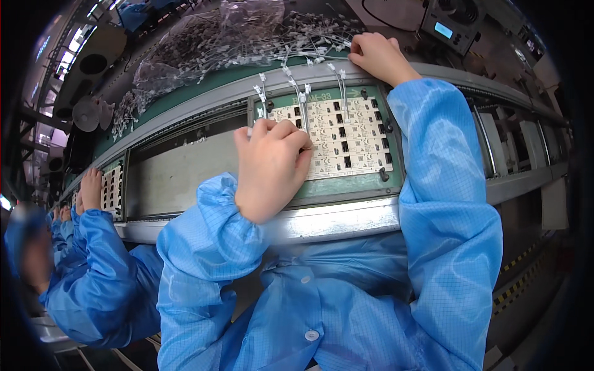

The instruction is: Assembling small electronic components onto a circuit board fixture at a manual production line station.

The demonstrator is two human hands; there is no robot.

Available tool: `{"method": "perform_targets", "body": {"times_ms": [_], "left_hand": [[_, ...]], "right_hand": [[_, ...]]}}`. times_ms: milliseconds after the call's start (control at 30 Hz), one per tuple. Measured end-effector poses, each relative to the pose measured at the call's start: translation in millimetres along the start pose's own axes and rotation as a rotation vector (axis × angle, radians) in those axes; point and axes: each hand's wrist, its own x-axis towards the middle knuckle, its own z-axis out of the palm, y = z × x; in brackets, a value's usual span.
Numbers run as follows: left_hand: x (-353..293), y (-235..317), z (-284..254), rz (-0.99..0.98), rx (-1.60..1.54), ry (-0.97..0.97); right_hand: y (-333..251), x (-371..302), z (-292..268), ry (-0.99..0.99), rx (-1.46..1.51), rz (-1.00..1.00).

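A panel of cream-coloured circuit boards (364,148) with black connectors lies in a green fixture (346,183) on the rail line before me. My left hand (272,164) rests over the panel's left part, fingers curled down; whatever they grip is hidden beneath them. Several thin white cables with plugs (303,102) stand up from the panel and lean over its far edge. My right hand (380,57) is beyond the panel at the right end of a heap of loose white cables (247,46). Its fingers are bent together at the cables, with the tips mostly out of sight.
Clear plastic bags (179,52) lie among the heaped cables. A metal rail (346,217) runs along my side. Far right stands a dark device with a lit screen (443,29). To my left, a co-worker's hand (91,188) is at another board panel (113,185).
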Motion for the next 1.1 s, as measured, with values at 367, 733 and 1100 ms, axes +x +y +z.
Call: {"method": "perform_targets", "body": {"times_ms": [367, 733, 1100], "left_hand": [[-5.2, -4.7, -0.7, -0.035, -0.064, -0.054], [-18.6, 12.2, -14.5, 0.105, 0.062, -0.053], [100.4, -60.7, 6.3, -0.038, -0.098, -0.244]], "right_hand": [[-45.7, -4.2, -27.3, 0.042, -0.133, -0.109], [-4.5, 8.8, 9.1, 0.169, 0.486, -0.005], [-11.7, -23.9, -71.3, 0.145, 1.002, 0.0]]}}
